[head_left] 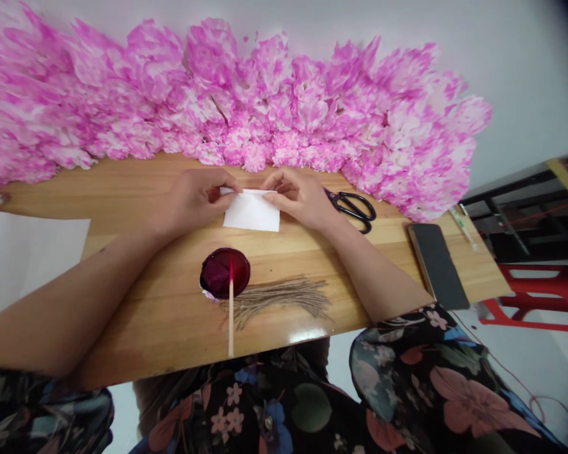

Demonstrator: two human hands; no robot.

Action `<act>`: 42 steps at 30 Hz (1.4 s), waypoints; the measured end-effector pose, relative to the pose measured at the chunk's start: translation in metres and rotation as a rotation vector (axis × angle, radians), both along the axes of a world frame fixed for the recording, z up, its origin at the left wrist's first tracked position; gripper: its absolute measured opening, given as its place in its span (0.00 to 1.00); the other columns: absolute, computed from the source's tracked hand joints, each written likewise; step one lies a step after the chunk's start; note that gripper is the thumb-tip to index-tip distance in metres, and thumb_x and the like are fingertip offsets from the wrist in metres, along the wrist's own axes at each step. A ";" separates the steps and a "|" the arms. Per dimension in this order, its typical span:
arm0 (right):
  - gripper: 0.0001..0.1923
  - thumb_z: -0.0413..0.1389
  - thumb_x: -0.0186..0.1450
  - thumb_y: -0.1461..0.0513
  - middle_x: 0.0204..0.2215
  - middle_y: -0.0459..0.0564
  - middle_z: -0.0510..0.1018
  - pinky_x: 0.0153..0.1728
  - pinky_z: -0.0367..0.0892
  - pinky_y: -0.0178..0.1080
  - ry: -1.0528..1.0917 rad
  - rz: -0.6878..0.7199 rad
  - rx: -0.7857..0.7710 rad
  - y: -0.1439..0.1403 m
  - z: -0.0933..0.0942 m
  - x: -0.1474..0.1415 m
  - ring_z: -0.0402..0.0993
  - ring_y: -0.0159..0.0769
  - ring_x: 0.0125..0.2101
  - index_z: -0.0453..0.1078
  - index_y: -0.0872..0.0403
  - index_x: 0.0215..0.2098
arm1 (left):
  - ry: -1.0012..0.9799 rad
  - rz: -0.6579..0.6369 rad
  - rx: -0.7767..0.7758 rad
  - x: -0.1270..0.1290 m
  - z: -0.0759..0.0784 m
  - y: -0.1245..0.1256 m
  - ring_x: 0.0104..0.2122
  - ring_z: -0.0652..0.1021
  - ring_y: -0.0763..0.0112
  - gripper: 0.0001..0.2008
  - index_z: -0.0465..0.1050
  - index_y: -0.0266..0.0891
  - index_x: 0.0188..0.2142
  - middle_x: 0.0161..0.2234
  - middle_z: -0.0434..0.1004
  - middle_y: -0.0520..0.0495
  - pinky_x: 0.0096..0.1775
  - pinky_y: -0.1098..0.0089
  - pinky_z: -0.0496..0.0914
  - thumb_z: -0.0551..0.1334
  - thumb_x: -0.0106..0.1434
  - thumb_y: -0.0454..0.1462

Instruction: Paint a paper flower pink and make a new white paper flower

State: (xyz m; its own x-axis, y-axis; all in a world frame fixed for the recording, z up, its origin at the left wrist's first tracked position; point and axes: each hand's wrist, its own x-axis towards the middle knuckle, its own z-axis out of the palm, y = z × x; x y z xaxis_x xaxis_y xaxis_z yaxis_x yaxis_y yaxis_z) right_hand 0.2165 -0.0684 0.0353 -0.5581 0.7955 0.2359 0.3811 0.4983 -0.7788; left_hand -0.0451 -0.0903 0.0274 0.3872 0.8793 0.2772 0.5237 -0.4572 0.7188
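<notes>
A small piece of white paper (252, 213) is held up between my two hands over the middle of the wooden table. My left hand (199, 197) pinches its upper left corner between thumb and fingers. At the upper right edge, my right hand (297, 197) pinches it the same way. The paper's top edge looks narrowly folded. Nearer me sits a small round dish of dark magenta liquid (216, 272), with a wooden stick (231, 321) resting in it, its tip stained pink. Beside the dish lies a bundle of thin brown stems (284, 296).
Many pink and white paper flowers (265, 94) line the table's back edge along the wall. Black-handled scissors (357, 208) lie behind my right wrist. A phone (436, 265) lies at the right, larger white paper (23, 258) at the left. A red stool (544, 296) stands beyond the table.
</notes>
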 end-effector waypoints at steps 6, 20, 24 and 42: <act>0.13 0.64 0.69 0.52 0.39 0.50 0.82 0.43 0.65 0.40 -0.069 0.055 0.148 0.003 -0.005 -0.003 0.73 0.37 0.38 0.76 0.54 0.43 | 0.005 0.028 0.044 0.004 0.005 -0.004 0.27 0.74 0.70 0.10 0.83 0.42 0.38 0.31 0.82 0.48 0.31 0.69 0.65 0.63 0.67 0.41; 0.07 0.60 0.72 0.58 0.33 0.47 0.79 0.40 0.62 0.39 -0.114 0.010 0.215 0.002 -0.008 -0.004 0.70 0.35 0.34 0.75 0.54 0.38 | -0.019 0.023 -0.027 0.004 -0.003 -0.001 0.32 0.78 0.68 0.11 0.83 0.41 0.42 0.36 0.84 0.47 0.36 0.70 0.71 0.65 0.66 0.43; 0.08 0.58 0.73 0.58 0.33 0.48 0.79 0.40 0.62 0.39 -0.109 0.011 0.239 0.001 -0.010 -0.004 0.71 0.35 0.34 0.74 0.54 0.38 | -0.014 0.005 -0.036 0.005 0.000 -0.002 0.30 0.77 0.70 0.11 0.82 0.39 0.40 0.33 0.82 0.47 0.34 0.70 0.70 0.65 0.65 0.43; 0.05 0.59 0.71 0.60 0.35 0.48 0.80 0.40 0.62 0.40 -0.126 0.028 0.185 -0.001 -0.005 -0.006 0.70 0.35 0.34 0.74 0.53 0.38 | -0.025 0.058 -0.021 0.005 0.005 -0.006 0.29 0.77 0.69 0.11 0.80 0.39 0.36 0.32 0.82 0.47 0.32 0.70 0.68 0.64 0.65 0.44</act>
State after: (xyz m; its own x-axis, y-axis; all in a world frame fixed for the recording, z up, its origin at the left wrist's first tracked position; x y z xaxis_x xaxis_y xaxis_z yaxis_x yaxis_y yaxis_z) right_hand 0.2109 -0.0695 0.0301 -0.6137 0.7290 0.3032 0.4535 0.6399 -0.6204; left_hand -0.0399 -0.0966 0.0327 0.3283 0.9059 0.2674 0.5304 -0.4111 0.7414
